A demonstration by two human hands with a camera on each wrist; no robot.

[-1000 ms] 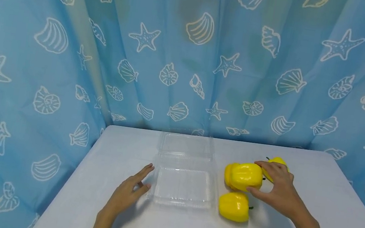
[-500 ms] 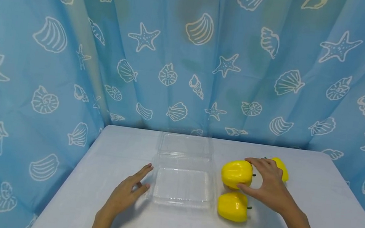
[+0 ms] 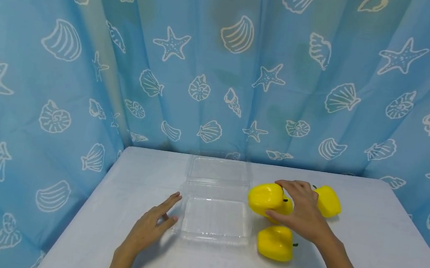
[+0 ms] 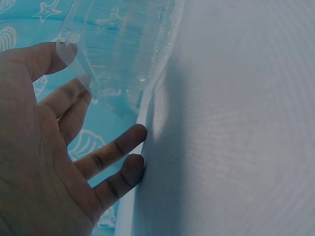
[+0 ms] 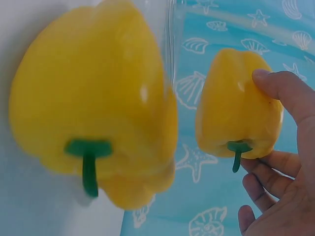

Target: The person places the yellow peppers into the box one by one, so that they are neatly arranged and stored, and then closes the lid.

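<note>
A blue curtain (image 3: 224, 63) printed with white shells and starfish is hung all round the back and left, and a pale grey table (image 3: 367, 244) is set in front of it. At the middle of the table an open clear plastic container (image 3: 215, 220) is laid, its hinged lid (image 3: 219, 171) flat on the far side towards the curtain. Four yellow peppers are seen to the right of it. One pepper (image 3: 265, 198) is lifted off the table, just past the container's right edge, and is gripped by the right hand (image 3: 302, 211), fingers curled over its top and thumb pressed under it; in the right wrist view its green stem (image 5: 238, 152) is pointed towards the palm. A second pepper (image 3: 286, 205) is mostly hidden behind that hand. A third pepper (image 3: 275, 242) is lying on the table nearer the person, just beside the container's right front corner, and a fourth pepper (image 3: 327, 201) is resting further right, beyond the hand. The left hand (image 3: 147, 227) is laid flat on the table with fingers straight and spread, nothing held, fingertips (image 4: 133, 135) just at the container's left edge
</note>
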